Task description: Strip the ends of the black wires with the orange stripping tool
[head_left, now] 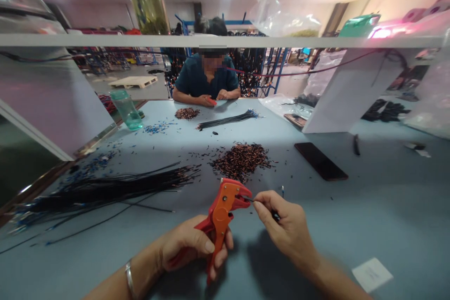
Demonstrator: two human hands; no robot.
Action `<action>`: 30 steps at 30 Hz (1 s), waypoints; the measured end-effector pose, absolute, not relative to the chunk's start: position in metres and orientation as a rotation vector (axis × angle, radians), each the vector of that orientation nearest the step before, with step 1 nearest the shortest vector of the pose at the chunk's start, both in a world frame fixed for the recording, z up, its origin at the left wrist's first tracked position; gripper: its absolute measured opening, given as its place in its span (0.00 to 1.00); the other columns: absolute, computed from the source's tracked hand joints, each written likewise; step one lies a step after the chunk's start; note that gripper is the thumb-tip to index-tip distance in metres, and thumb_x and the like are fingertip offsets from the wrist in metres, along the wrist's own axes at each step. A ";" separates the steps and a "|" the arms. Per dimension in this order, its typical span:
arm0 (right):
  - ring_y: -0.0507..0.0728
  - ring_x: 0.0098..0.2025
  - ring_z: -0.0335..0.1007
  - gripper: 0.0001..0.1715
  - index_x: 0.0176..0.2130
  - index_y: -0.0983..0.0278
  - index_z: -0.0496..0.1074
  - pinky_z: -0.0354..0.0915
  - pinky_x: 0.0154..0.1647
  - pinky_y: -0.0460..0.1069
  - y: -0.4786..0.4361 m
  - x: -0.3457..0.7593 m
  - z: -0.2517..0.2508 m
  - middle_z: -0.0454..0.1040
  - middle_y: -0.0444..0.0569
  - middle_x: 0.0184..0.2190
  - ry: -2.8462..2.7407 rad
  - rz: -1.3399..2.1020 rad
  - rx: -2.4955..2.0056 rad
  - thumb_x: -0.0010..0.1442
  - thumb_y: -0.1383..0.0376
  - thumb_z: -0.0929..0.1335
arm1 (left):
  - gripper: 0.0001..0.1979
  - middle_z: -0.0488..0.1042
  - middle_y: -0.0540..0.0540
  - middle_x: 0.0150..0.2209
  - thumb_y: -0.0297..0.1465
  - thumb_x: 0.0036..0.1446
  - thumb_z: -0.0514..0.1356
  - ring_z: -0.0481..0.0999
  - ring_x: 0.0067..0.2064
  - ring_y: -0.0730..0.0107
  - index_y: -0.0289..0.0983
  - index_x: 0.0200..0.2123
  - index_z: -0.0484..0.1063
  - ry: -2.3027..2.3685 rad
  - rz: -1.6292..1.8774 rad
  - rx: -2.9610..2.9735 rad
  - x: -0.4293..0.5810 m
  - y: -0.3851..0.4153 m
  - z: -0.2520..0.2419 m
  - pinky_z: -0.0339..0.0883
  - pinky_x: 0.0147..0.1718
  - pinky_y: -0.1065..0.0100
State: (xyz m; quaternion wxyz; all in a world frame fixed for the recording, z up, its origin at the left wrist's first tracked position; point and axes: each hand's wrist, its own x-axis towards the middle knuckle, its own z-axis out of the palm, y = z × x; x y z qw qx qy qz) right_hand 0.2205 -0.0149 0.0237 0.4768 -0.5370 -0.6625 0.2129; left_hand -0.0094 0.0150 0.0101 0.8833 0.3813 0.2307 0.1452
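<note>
My left hand [197,241] is wrapped round the handles of a red and orange wire stripper [222,211], its jaws turned up and to the right. Between the thumb and forefinger of my right hand [284,222] is a thin black wire [251,200], its tip at the stripper's jaws. Whether the jaws bite on the wire I cannot tell. Just beyond the tool lies a heap of short black and copper-coloured offcuts [241,161]. To the left rests a bundle of long black wires [105,192], blue terminals at its far-left end.
Across the table [386,183] a person [207,77] in a dark top holds a red tool. A black phone [320,161] lies to the right, a white paper [372,274] near the front. A green bottle [126,110] stands back left; a white shelf [225,41] spans overhead.
</note>
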 end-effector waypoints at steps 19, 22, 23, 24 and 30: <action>0.50 0.18 0.52 0.10 0.29 0.63 0.69 0.52 0.19 0.45 -0.015 0.219 0.025 0.56 0.38 0.16 -1.616 0.561 -1.293 0.61 0.62 0.64 | 0.18 0.72 0.47 0.24 0.31 0.41 0.63 0.73 0.22 0.71 0.29 0.38 0.75 0.493 0.309 0.839 -0.007 0.011 0.010 0.67 0.22 0.72; 0.50 0.17 0.52 0.10 0.29 0.63 0.70 0.51 0.19 0.45 -0.016 0.220 0.025 0.57 0.38 0.16 -1.626 0.546 -1.300 0.61 0.63 0.64 | 0.16 0.70 0.48 0.23 0.30 0.41 0.63 0.72 0.21 0.72 0.30 0.37 0.74 0.483 0.317 0.844 -0.005 0.010 0.011 0.65 0.20 0.72; 0.50 0.17 0.52 0.11 0.29 0.63 0.70 0.51 0.19 0.45 -0.016 0.220 0.025 0.56 0.38 0.16 -1.630 0.542 -1.300 0.61 0.63 0.64 | 0.16 0.70 0.48 0.23 0.30 0.41 0.63 0.71 0.21 0.72 0.30 0.37 0.74 0.483 0.317 0.847 -0.004 0.009 0.012 0.65 0.20 0.72; 0.49 0.17 0.52 0.11 0.29 0.63 0.70 0.51 0.19 0.45 -0.016 0.220 0.024 0.56 0.38 0.16 -1.634 0.536 -1.297 0.61 0.63 0.64 | 0.16 0.70 0.49 0.22 0.30 0.41 0.62 0.71 0.21 0.72 0.30 0.36 0.74 0.489 0.314 0.851 -0.003 0.009 0.013 0.65 0.20 0.72; 0.48 0.17 0.51 0.10 0.30 0.65 0.71 0.50 0.18 0.43 -0.015 0.220 0.023 0.54 0.36 0.16 -1.681 0.446 -1.232 0.62 0.65 0.64 | 0.14 0.68 0.49 0.20 0.33 0.40 0.64 0.70 0.19 0.72 0.31 0.32 0.72 0.534 0.295 0.872 -0.003 0.008 0.014 0.62 0.18 0.73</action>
